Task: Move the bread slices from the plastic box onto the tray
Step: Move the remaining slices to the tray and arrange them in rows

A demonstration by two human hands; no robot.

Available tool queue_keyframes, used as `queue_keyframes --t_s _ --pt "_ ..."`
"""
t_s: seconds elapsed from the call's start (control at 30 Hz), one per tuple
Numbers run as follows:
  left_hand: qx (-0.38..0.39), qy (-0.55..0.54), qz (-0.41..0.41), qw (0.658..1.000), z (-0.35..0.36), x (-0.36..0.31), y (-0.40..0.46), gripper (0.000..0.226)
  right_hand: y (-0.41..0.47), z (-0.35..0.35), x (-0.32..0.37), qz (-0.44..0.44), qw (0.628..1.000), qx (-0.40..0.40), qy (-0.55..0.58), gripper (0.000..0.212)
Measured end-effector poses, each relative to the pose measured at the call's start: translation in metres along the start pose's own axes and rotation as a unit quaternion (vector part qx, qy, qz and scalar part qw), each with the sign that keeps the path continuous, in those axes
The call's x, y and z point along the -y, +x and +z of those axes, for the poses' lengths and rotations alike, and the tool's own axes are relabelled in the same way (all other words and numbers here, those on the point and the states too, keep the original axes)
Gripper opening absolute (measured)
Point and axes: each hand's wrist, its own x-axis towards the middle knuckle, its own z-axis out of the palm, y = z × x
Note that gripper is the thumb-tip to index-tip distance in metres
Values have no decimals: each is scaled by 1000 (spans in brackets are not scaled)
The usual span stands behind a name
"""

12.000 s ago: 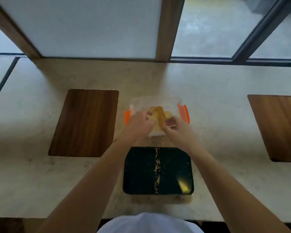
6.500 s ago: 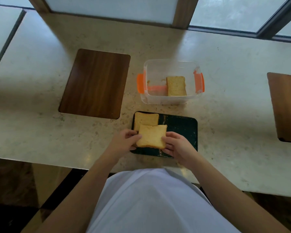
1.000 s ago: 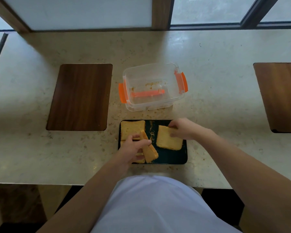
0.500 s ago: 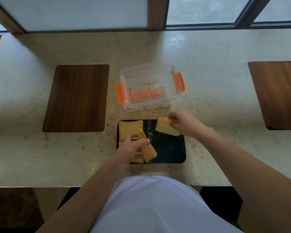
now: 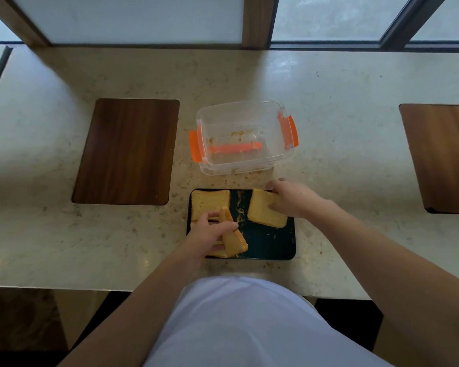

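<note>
The clear plastic box (image 5: 281, 154) with orange clips holds only crumbs. In front of it lies the dark tray (image 5: 270, 245). One bread slice (image 5: 208, 202) lies flat at the tray's back left. My left hand (image 5: 210, 234) grips a slice (image 5: 232, 234) standing on edge over the tray's front left; another slice lies partly hidden beneath it. My right hand (image 5: 292, 198) holds a slice (image 5: 264, 211) by its far right corner; it is tilted over the tray's back right.
The pale stone counter (image 5: 64, 234) has a dark wooden inlay (image 5: 127, 152) to the left of the box and another (image 5: 445, 157) at the far right. Crumbs are scattered around box and tray. Window frames run along the back edge.
My right hand has brought its slice down over the tray's back right part. My left hand keeps its slice upright in about the same place.
</note>
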Motion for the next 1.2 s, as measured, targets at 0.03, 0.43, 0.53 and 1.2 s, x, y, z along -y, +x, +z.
queue_keyframes --t_s 0.03,0.43,0.53,1.2 --pt "-4 11 2 1000 1 0 1 74 -4 7 -1 -7 1000 -4 -14 63" --pt "-1 41 7 999 9 -3 5 66 -24 43 -10 -33 992 -65 -99 91" --pt "3 32 12 999 7 -4 4 65 -22 38 -11 -28 993 -62 -95 90" --pt "143 -44 22 989 18 -12 1 68 -77 63 37 94 729 100 671 38"
